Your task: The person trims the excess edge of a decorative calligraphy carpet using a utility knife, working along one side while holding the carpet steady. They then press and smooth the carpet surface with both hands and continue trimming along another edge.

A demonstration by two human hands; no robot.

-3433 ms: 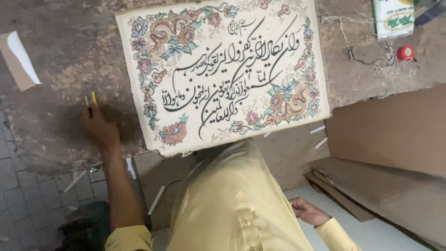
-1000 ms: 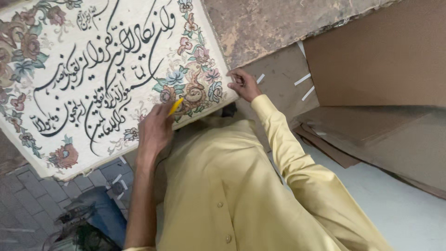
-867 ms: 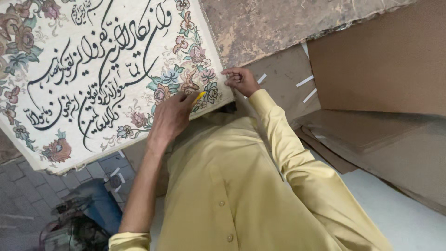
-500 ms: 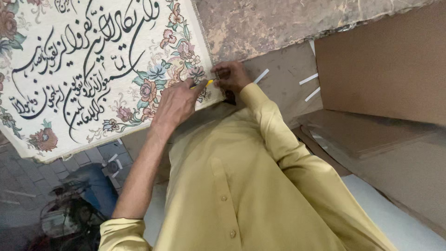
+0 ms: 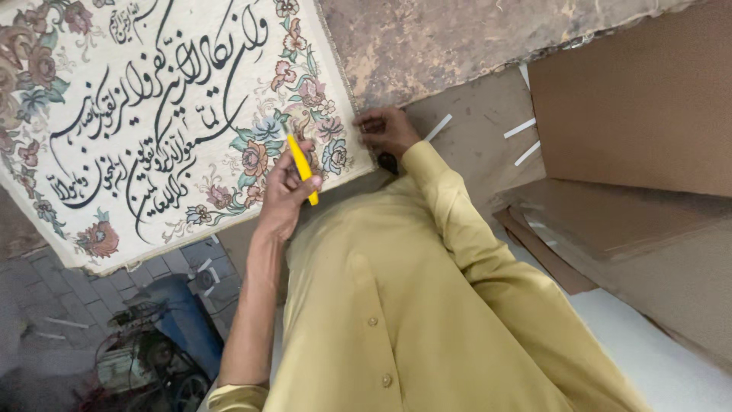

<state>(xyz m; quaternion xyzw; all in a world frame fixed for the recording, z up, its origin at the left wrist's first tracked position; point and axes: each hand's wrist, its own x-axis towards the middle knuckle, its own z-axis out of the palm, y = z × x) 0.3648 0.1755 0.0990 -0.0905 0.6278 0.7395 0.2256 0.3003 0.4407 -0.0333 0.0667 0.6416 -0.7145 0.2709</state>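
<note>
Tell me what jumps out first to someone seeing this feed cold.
The big cream tapestry with black calligraphy and a floral border fills the upper left, lying on a worn brown worktop. At its lower right corner, the left hand holds a yellow tool against the border, while the right hand rests on the cloth's edge. Brown cardboard sheets are stacked to the right.

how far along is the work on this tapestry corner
Done: the floral tapestry lies flat on the worn table. In hand: the left hand holds a yellow tool over its border, while the right hand pins the corner. What is left cannot be told.
</note>
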